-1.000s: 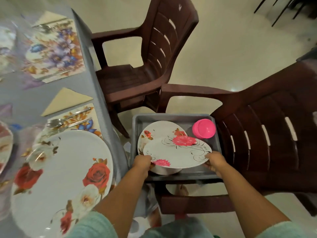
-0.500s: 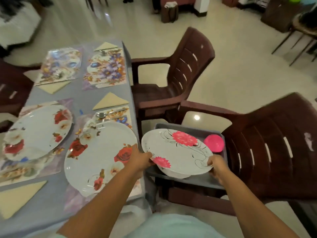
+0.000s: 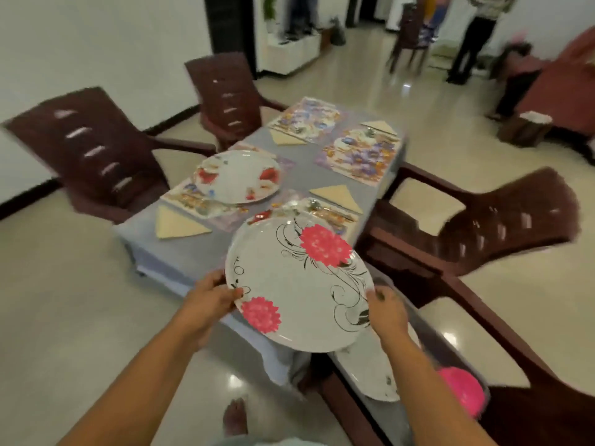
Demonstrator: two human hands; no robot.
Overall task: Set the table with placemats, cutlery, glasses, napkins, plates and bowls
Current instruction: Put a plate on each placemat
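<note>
Grey table [image 3: 299, 175], both hands' grip on pink-flower plate [image 3: 299, 281], grey tub [image 3: 457, 358] holding plate, pink bowl [image 3: 463, 392]

A plate [image 3: 299, 284] sits between the left hand [image 3: 209, 300] and right hand [image 3: 388, 312], over the table's [image 3: 193, 252] near edge; another plate [image 3: 238, 177] lies farther left on a placemat [image 3: 180, 196].

Four plates [image 3: 299, 281], four napkins [image 3: 178, 224]
</note>
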